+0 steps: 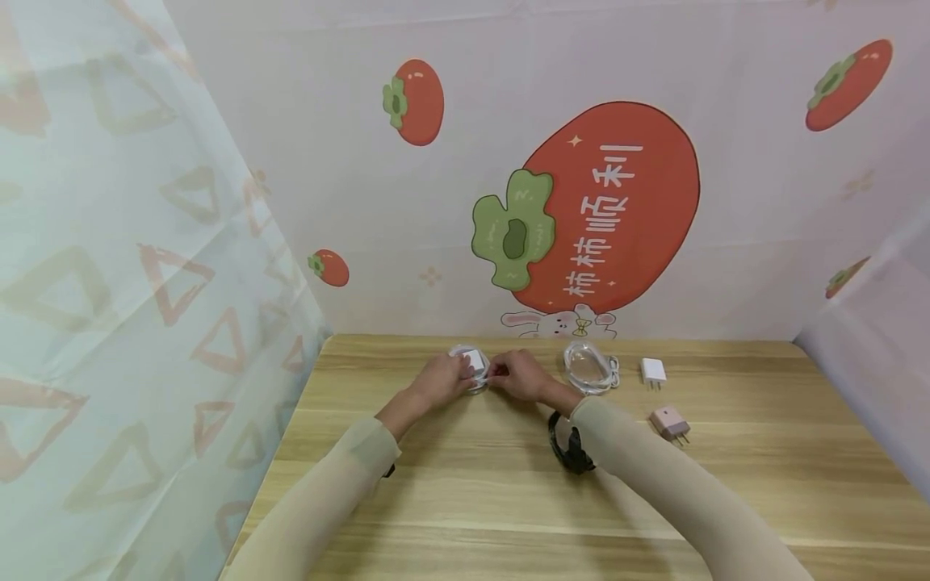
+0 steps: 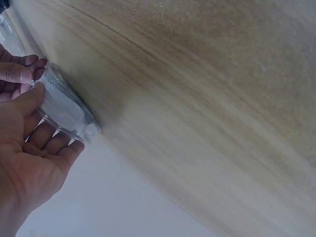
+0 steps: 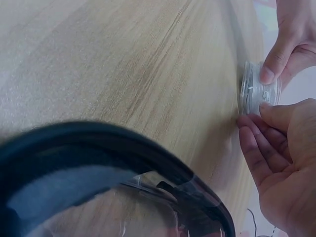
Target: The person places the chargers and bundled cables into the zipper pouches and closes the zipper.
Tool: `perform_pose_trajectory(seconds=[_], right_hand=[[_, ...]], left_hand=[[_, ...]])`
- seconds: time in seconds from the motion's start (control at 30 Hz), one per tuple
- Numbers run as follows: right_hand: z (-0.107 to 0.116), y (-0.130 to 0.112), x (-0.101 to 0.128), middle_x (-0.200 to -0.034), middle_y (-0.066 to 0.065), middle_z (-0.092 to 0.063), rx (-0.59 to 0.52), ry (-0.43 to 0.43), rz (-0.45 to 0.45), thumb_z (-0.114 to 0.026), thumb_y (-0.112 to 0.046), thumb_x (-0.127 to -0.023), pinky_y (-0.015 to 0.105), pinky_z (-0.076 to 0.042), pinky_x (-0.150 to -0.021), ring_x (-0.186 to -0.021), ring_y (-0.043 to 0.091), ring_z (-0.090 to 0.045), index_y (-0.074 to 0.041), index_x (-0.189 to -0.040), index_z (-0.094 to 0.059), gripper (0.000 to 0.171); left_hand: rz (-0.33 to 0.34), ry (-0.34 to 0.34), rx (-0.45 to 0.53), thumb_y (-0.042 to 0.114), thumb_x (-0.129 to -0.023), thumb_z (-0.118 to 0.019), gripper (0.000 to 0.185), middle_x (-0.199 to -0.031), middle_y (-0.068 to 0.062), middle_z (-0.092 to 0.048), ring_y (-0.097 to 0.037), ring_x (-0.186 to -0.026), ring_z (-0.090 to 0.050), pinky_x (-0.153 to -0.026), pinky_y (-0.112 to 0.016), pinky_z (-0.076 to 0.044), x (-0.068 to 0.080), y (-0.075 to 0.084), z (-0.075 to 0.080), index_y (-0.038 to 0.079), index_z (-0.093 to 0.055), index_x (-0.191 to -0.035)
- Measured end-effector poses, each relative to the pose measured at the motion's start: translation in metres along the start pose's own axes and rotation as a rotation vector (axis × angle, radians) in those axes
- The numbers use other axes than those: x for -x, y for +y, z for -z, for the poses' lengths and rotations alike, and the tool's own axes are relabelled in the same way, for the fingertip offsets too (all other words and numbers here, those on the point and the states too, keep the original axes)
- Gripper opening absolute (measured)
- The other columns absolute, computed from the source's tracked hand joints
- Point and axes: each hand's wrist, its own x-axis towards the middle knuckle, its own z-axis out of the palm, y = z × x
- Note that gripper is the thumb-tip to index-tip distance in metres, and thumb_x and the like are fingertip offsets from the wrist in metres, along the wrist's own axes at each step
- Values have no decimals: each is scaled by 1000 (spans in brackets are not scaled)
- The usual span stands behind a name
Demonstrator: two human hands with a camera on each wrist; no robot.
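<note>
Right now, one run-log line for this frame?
left hand: holds clear packet | right hand: pinches packet edge | table: second packet, white plug, pink plug

I'm seated at a small makeshift recording booth, not a lived-in room. My wooden table (image 1: 508, 500) is boxed in on three sides by hung cloth: behind it a pale backdrop (image 1: 349, 202) printed with red persimmons and a rabbit, to its left a sheet with faded triangles (image 1: 109, 282). On the table's far right lie a white plug (image 1: 652, 371) and a pink plug (image 1: 670, 422).
</note>
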Motion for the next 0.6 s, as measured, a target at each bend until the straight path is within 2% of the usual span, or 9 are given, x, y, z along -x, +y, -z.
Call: perform_pose_trajectory(seconds=[0.33,0.43,0.6], right_hand=[[1,1,0,-81,0,-74,-8,-3,4,-79,-7,-94,26,-50,-70,-72,6,-58,-7,-88,-78,7],[2,1,-1,-81,0,-74,-7,-4,-2,-78,-7,-94,26,-51,-70,-72,6,-59,-8,-87,-78,7],[2,3,-3,-80,-3,-72,2,-8,-13,-77,-7,-95,27,-51,-71,-73,8,-59,-11,-86,-77,9]], left_hand=[[61,-23,50,21,-100,-75,25,-107,-18,-74,-33,-93,-72,-85,-44,-61,-2,1,0,-1,-73,-112],[56,-15,64,19,-100,-75,26,-105,-19,-74,-34,-92,-72,-84,-45,-61,-2,1,0,-3,-71,-113],[42,-13,34,19,-100,-75,25,-104,-19,-74,-35,-92,-72,-85,-45,-61,-2,0,-2,-3,-70,-113]])
